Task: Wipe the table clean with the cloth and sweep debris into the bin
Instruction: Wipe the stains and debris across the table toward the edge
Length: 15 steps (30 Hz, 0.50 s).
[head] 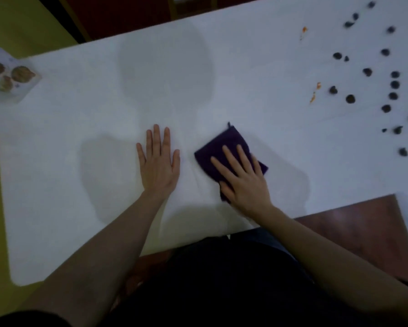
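Note:
A dark purple cloth [224, 142] lies folded on the white table [103, 114] near its front edge. My right hand [243, 178] presses flat on the cloth with straight, spread fingers. My left hand [159, 161] lies flat on the bare table just left of the cloth, fingers straight, holding nothing. Several dark round bits of debris [350, 99] are scattered over the table's right side, with a few small orange scraps [315, 93] among them. No bin is in view.
A white packet with brown round pieces [11, 76] lies at the table's far left corner. A dark red wooden seat [363, 227] juts under the front right edge. Yellow floor shows to the left.

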Each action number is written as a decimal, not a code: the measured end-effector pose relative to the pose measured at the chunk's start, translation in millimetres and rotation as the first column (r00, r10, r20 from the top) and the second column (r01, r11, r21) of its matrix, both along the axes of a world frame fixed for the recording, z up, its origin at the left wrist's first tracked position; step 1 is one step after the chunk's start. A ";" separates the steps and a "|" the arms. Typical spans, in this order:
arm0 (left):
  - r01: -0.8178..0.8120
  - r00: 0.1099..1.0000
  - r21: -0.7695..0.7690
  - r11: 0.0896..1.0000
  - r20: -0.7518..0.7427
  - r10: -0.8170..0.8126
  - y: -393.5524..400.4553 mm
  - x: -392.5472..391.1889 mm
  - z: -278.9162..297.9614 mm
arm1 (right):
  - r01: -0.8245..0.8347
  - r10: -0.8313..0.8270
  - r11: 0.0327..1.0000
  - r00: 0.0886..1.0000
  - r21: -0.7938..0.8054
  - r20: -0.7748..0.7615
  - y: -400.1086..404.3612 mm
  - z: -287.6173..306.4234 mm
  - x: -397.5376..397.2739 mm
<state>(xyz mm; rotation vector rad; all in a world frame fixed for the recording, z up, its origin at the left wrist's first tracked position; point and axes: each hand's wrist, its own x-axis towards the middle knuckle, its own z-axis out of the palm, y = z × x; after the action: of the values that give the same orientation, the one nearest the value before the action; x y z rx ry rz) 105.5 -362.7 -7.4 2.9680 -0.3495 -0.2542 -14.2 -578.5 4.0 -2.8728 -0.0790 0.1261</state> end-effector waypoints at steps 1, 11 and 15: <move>0.022 1.000 -0.009 1.000 0.000 -0.022 -1.3 -1.0 0.4 | 0.004 -0.004 1.000 1.000 -0.017 -0.002 -12.1 -0.2 -17.3; 0.176 0.984 -0.114 0.978 0.005 -0.177 -85.2 3.9 5.3 | 0.410 -0.409 0.912 0.906 -0.018 -0.110 -159.5 10.3 34.0; 0.122 0.992 -0.085 0.989 -0.001 -0.122 -116.1 23.3 7.3 | 0.413 -0.412 0.911 0.907 0.001 -0.088 -142.3 9.4 98.0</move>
<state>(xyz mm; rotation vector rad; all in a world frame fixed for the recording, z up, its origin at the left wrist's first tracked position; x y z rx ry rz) 128.8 -478.9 -0.1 2.8653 -0.5287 -0.2556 83.8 -720.8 13.4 -2.7861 0.5401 0.1634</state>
